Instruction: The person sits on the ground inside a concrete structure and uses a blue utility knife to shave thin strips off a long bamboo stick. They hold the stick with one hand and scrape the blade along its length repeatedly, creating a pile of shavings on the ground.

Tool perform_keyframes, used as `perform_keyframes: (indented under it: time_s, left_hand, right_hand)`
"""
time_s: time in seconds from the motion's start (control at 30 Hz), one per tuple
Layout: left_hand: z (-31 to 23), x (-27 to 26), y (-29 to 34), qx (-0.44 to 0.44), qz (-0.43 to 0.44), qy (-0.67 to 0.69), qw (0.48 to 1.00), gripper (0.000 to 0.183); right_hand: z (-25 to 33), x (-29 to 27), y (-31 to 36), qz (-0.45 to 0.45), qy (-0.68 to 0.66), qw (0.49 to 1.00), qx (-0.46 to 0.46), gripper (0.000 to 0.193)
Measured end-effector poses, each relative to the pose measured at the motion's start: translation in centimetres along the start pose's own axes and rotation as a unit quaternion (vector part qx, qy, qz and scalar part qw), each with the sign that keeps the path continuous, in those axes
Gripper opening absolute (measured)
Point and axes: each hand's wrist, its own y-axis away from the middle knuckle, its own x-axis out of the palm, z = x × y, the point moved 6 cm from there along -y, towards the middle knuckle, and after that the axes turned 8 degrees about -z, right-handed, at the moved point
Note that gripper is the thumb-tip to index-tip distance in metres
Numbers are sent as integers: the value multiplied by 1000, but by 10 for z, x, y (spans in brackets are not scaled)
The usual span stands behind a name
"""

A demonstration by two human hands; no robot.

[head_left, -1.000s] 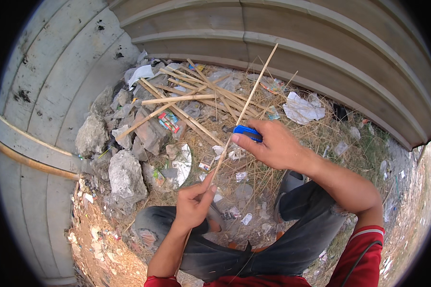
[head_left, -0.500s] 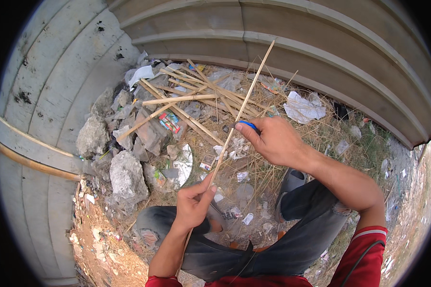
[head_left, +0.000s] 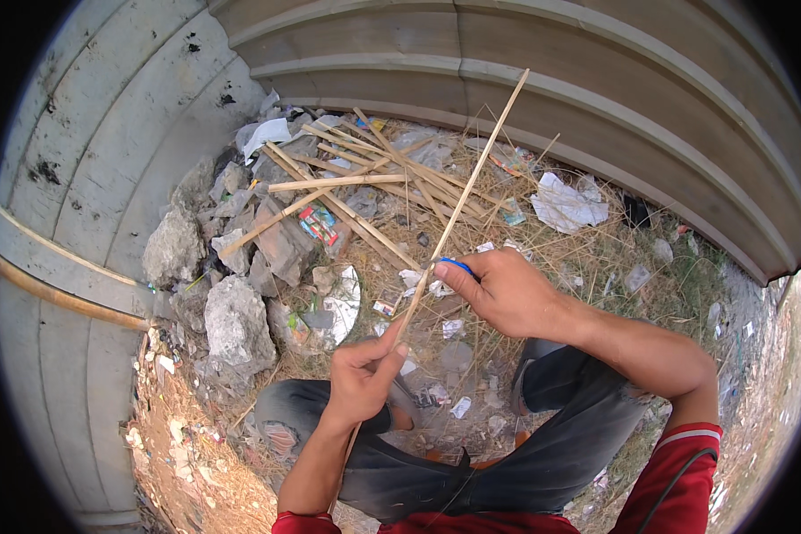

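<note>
A long, thin bamboo stick (head_left: 476, 173) slants up and away across the view, its far tip in front of the brown metal wall. My left hand (head_left: 361, 381) is closed round its lower part, and the near end runs down beside my left forearm. My right hand (head_left: 518, 294) grips a small blue-handled knife (head_left: 458, 264), most of it hidden by the fingers. The knife meets the stick a short way above my left hand. Beyond my hands, a loose pile of split bamboo strips (head_left: 338, 182) lies crisscrossed on the ground.
Grey rocks (head_left: 240, 325) are heaped at the left, beside a pale panel wall (head_left: 89, 160). A ribbed brown metal wall (head_left: 596, 98) closes off the far side. Dry grass and litter cover the ground, including a crumpled white sheet (head_left: 568, 201). My bent legs (head_left: 561, 392) frame the near side.
My right hand and the knife have slid down along the stick toward my left hand. The stick's far tip has shifted slightly right; my left hand keeps its hold.
</note>
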Motion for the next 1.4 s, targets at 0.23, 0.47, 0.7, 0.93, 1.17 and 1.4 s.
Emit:
perform_keyframes:
  time_s: [0.23, 0.47, 0.7, 0.93, 1.17, 1.4]
  left_hand:
    - [1, -2, 4, -45, 2, 33, 998, 37]
    - [-1, -3, 1, -36, -9, 18, 999, 37]
    - [5, -2, 3, -26, -3, -8, 1000, 37]
    - [4, 2, 2, -42, 3, 22, 999, 36]
    - [-6, 5, -5, 2, -16, 1, 1000, 36]
    - [-20, 15, -5, 220, -37, -190, 956, 41]
  right_hand:
    - [-15, 14, -5, 112, -90, 989, 40, 66]
    - [0, -9, -4, -51, 39, 997, -35, 58]
    - [-4, 3, 1, 11, 39, 999, -18, 59]
    - [-16, 8, -9, 76, -42, 996, 14, 70]
    - [-12, -3, -10, 12, -70, 997, 7, 66]
    - [-5, -3, -9, -34, -62, 997, 13, 38]
